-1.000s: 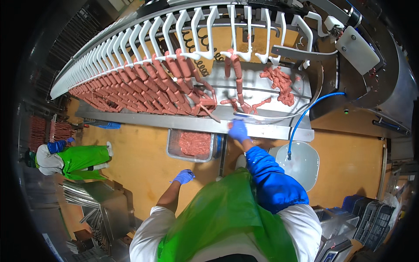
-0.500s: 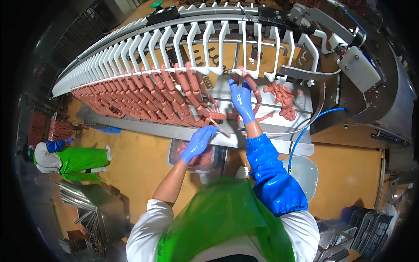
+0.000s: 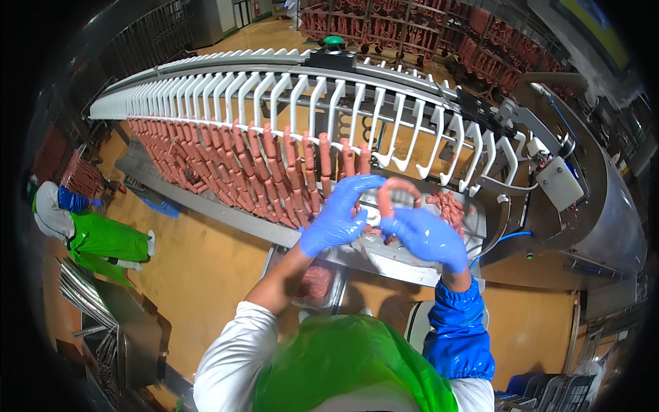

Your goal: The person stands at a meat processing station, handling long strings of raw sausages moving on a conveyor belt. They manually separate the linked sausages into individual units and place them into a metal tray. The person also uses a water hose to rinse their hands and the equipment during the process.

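Observation:
Both my hands wear blue gloves and are raised in front of the white hooks (image 3: 427,141). My right hand (image 3: 427,237) is closed on a sausage string (image 3: 398,187), whose pink links bend in a loop above the fingers, blurred by motion. Just left of it is my left hand (image 3: 336,216), with thumb and fingers apart and curved, the fingertips close to the loop. Whether they touch it is unclear. Many linked sausages (image 3: 268,165) hang in rows from the hooks on the left. Behind my right hand, a heap of loose sausage pieces (image 3: 449,209) lies on the metal tray (image 3: 475,223).
Below the tray's left part stands a bin of pink meat (image 3: 316,281). The steel machine (image 3: 604,206) with a blue hose (image 3: 515,235) is on the right. A co-worker in a green apron (image 3: 106,237) stands far left. Racks of sausages (image 3: 384,31) fill the back.
My view has tilted up. The hanging rows have shifted along the hooks. My hands have come together, and the right has drawn back from the hook with a sausage loop.

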`<state>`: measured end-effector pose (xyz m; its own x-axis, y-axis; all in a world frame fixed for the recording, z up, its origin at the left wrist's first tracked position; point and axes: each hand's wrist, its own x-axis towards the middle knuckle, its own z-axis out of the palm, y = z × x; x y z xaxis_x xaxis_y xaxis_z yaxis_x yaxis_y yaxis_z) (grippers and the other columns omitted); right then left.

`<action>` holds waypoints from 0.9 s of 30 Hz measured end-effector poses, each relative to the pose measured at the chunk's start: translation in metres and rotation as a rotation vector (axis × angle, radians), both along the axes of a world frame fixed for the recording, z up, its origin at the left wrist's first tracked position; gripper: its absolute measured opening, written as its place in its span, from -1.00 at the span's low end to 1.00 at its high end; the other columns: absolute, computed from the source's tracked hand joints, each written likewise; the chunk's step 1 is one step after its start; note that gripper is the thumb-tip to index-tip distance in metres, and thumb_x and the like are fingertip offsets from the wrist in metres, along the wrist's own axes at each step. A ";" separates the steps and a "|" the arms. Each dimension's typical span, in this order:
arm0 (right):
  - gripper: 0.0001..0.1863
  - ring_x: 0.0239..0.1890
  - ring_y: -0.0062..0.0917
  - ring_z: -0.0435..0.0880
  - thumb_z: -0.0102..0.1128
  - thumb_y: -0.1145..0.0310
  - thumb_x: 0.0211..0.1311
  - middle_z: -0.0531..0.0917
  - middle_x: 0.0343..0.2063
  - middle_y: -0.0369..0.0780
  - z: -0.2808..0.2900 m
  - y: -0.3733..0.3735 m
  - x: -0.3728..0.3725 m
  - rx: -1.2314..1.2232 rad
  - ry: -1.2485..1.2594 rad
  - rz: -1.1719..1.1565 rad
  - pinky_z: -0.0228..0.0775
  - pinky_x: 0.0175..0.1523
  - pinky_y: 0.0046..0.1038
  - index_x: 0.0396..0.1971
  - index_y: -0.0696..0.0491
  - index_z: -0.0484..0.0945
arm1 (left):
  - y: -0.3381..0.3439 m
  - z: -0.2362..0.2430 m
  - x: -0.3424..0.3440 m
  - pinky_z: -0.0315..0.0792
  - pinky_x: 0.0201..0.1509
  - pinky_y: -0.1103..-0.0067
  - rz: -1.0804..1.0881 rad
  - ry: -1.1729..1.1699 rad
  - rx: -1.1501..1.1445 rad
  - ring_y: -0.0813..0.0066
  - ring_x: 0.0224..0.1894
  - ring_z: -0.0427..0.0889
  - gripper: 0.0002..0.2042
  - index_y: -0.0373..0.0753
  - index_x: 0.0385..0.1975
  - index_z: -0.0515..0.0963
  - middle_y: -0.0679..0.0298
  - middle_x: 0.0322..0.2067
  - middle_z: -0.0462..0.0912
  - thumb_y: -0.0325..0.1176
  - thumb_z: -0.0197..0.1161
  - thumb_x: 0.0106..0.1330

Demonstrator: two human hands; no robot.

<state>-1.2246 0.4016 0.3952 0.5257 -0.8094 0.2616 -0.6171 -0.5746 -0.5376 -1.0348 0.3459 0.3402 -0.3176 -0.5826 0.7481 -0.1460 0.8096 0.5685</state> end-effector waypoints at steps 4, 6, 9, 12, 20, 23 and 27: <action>-0.67 -0.37 -0.17 0.60 0.09 0.10 0.25 0.59 -0.47 -0.06 -0.028 -0.014 0.012 -0.098 0.177 -0.003 0.38 -0.30 -0.23 -0.34 0.09 0.58 | -0.003 -0.018 0.007 0.46 -0.18 0.54 -0.394 -0.251 0.359 0.44 -0.35 0.58 -0.66 -0.29 0.03 0.44 0.22 -0.33 0.61 -0.30 0.11 0.29; -0.69 -0.39 -0.16 0.60 0.15 0.13 0.20 0.59 -0.49 -0.07 -0.033 -0.024 0.004 -0.074 0.337 -0.078 0.37 -0.30 -0.24 -0.36 0.10 0.59 | -0.002 -0.033 0.014 0.46 -0.22 0.59 -0.501 -0.393 0.760 0.53 -0.37 0.55 -0.64 -0.29 -0.02 0.43 0.23 -0.35 0.57 -0.19 0.14 0.32; -0.68 -0.40 -0.16 0.61 0.11 0.13 0.25 0.59 -0.50 -0.05 -0.075 -0.035 -0.017 0.111 0.129 -0.084 0.38 -0.32 -0.26 -0.29 0.12 0.56 | -0.007 -0.063 0.012 0.42 -0.34 0.65 -0.415 -0.311 0.995 0.62 -0.46 0.46 -0.68 -0.30 -0.15 0.46 0.30 -0.44 0.51 -0.13 0.06 0.39; -0.68 -0.36 -0.13 0.60 0.06 0.13 0.27 0.61 -0.47 -0.05 -0.080 -0.040 -0.015 0.172 0.150 -0.161 0.39 -0.28 -0.22 -0.24 0.10 0.56 | -0.020 -0.108 0.024 0.45 -0.34 0.66 -0.181 -0.129 0.735 0.63 -0.40 0.53 -0.70 -0.34 -0.06 0.42 0.24 -0.34 0.54 -0.23 -0.05 0.45; -0.76 -0.32 -0.16 0.58 0.05 0.16 0.25 0.60 -0.43 -0.11 -0.108 -0.080 0.019 -0.170 0.064 -0.409 0.39 -0.27 -0.20 -0.26 -0.02 0.57 | -0.041 -0.118 -0.005 0.45 0.01 0.52 0.268 -0.187 0.338 0.29 -0.09 0.61 -0.50 -0.42 0.21 0.16 0.03 -0.09 0.55 -0.16 -0.07 0.44; -0.80 -0.32 -0.16 0.58 0.07 0.21 0.24 0.59 -0.44 -0.12 -0.114 -0.091 0.004 -0.225 -0.022 -0.369 0.40 -0.28 -0.23 -0.24 -0.04 0.57 | -0.046 -0.072 -0.010 0.45 -0.05 0.48 -0.023 -0.114 0.658 0.19 -0.08 0.62 -0.49 -0.40 0.10 0.27 -0.11 -0.06 0.57 -0.05 0.02 0.39; -0.82 -0.41 -0.23 0.56 0.14 0.24 0.20 0.55 -0.52 -0.18 -0.115 -0.098 -0.019 -0.347 -0.075 -0.332 0.39 -0.30 -0.27 -0.25 -0.06 0.59 | -0.056 -0.067 -0.028 0.45 -0.32 0.51 0.091 -0.285 0.652 0.46 -0.40 0.58 -0.57 -0.32 -0.03 0.38 0.22 -0.43 0.57 -0.03 0.02 0.40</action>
